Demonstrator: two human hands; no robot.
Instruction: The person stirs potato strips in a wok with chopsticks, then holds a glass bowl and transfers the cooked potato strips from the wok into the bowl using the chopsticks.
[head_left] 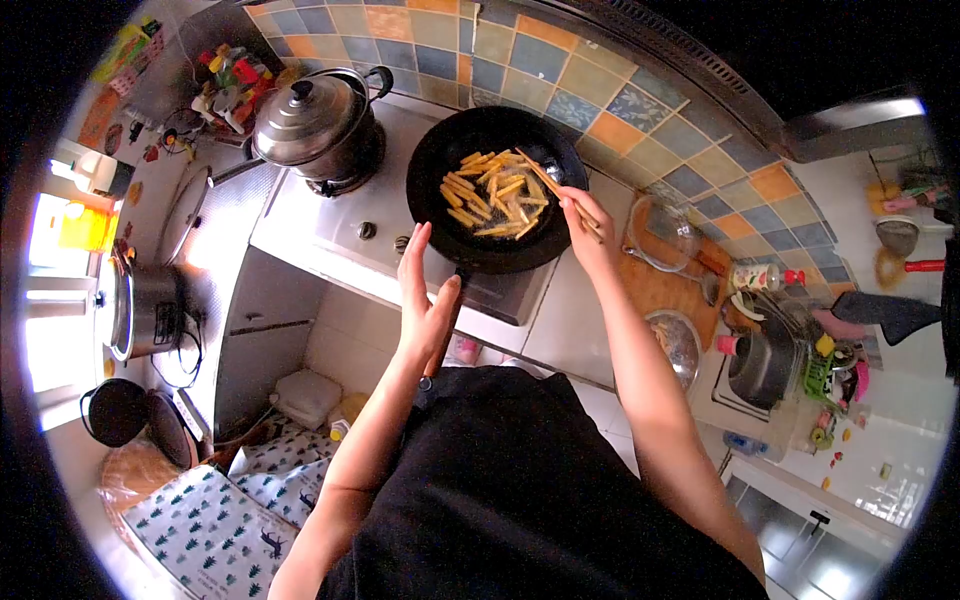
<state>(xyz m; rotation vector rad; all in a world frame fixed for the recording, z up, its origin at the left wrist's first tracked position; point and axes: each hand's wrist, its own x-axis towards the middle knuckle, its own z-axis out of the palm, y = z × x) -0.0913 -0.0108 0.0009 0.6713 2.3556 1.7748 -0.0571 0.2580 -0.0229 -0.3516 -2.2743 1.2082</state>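
French fries (494, 190) lie in bubbling oil in a black wok (425, 200) on the stove. My right hand (585, 222) grips a pair of wooden chopsticks (540, 172) over the wok's right side, their tips among the fries. At the wok's near left, my left hand (425, 300) is held up with its fingers stretched out. Its thumb is close to the wok's handle (440, 345), which points toward my body; whether they touch I cannot tell.
A lidded steel pot (305, 125) stands on the left burner. On the right counter are a wooden board (648, 290), a clear glass lid (665, 232), a bowl (672, 340) and a sink (765, 365). An electric pot (150, 310) stands at the left by the window.
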